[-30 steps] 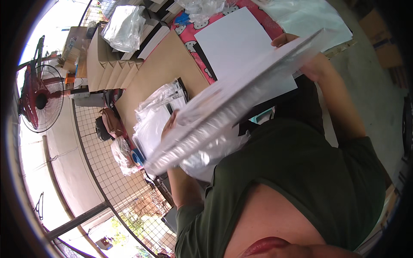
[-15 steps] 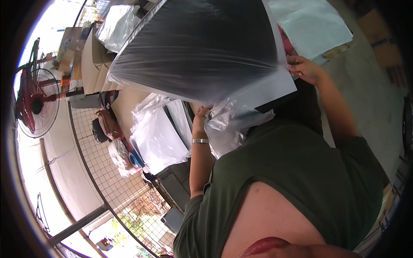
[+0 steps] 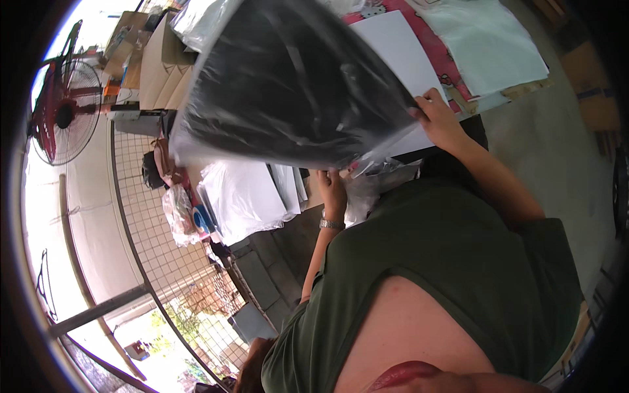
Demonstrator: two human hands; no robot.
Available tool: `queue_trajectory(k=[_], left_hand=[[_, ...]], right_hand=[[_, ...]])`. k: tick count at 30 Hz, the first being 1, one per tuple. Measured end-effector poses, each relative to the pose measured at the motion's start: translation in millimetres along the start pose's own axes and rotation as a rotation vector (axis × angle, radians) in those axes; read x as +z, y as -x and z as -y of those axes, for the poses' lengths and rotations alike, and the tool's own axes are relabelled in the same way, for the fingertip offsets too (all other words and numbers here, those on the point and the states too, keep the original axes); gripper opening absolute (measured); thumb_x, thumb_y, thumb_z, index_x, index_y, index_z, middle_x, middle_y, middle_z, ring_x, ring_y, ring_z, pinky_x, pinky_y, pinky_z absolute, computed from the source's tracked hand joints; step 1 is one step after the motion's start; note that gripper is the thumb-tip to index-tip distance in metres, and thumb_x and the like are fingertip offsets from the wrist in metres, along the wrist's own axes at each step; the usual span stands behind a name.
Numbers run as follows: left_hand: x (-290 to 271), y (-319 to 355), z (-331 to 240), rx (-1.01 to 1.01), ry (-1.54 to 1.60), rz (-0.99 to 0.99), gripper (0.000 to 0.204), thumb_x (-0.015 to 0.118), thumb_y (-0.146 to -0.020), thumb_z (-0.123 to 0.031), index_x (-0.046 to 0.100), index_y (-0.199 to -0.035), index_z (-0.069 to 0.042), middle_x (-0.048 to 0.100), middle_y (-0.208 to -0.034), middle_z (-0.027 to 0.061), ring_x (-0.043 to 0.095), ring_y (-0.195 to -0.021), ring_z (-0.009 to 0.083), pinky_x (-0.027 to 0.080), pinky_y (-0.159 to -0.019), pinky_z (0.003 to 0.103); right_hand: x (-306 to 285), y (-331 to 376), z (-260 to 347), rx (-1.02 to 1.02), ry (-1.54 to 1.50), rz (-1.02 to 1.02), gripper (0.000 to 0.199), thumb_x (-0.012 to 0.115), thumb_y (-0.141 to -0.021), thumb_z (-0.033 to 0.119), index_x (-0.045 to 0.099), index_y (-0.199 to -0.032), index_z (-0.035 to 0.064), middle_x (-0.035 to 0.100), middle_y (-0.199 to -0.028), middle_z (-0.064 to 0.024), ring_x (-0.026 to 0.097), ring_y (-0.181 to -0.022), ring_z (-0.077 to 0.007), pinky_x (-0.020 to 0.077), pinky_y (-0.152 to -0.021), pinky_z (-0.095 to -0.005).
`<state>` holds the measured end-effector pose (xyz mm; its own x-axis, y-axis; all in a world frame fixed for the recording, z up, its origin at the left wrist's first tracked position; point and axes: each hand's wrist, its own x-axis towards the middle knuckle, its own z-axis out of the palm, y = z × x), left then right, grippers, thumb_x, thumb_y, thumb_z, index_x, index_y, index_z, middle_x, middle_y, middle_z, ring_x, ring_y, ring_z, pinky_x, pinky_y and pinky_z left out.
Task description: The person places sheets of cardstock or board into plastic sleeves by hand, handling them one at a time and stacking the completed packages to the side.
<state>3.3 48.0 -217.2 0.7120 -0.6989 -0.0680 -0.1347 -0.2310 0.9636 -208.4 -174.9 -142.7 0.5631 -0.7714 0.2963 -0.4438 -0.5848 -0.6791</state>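
- Bagged black garment (image 3: 295, 85) is held up above the table (image 3: 458, 62), long axis running from upper left to lower right.
- Right hand (image 3: 438, 118) pinches its right edge, fingers closed.
- Left hand (image 3: 333, 191) grips the bottom edge from below, equally near.

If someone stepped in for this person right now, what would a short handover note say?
Left hand: grips the lower edge of the clear plastic bag holding something dark.
Right hand: grips the bag's right edge; the bag is held up in the air, tilted.
Nearby: white sheets stacked on the table's left, a white sheet behind the bag, a red standing fan far left.
Done: the dark item is inside the bag.
Left: the bag is in hand, not set down; whether it is sealed cannot be told.
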Motion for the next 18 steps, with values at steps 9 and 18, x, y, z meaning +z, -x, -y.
queue_trajectory(k=[9, 18], left_hand=[[-83, 47, -20, -0.376, 0.193, -0.660, 0.030, 0.037, -0.096, -0.032, 0.042, -0.107, -0.004, 0.046, -0.081, 0.0023, 0.041, -0.055, 0.0112, 0.037, -0.047, 0.025], [-112, 33, 7, -0.341, 0.295, -0.929, 0.022, 0.036, -0.096, -0.024, 0.040, -0.096, -0.003, 0.041, -0.082, 0.0042, 0.040, -0.061, 0.0133, 0.037, -0.048, 0.027]], right_hand=[[127, -101, 126, -0.273, -0.218, 0.549, 0.029, 0.046, -0.090, 0.031, 0.049, -0.096, 0.0028, 0.059, -0.074, -0.0229, 0.059, -0.074, -0.0417, 0.0448, -0.065, -0.0490], [256, -105, 150, -0.175, -0.448, 0.559, 0.017, 0.061, -0.079, 0.015, 0.061, -0.091, 0.0018, 0.065, -0.077, -0.0149, 0.065, -0.072, -0.0216, 0.0497, -0.065, -0.0379]])
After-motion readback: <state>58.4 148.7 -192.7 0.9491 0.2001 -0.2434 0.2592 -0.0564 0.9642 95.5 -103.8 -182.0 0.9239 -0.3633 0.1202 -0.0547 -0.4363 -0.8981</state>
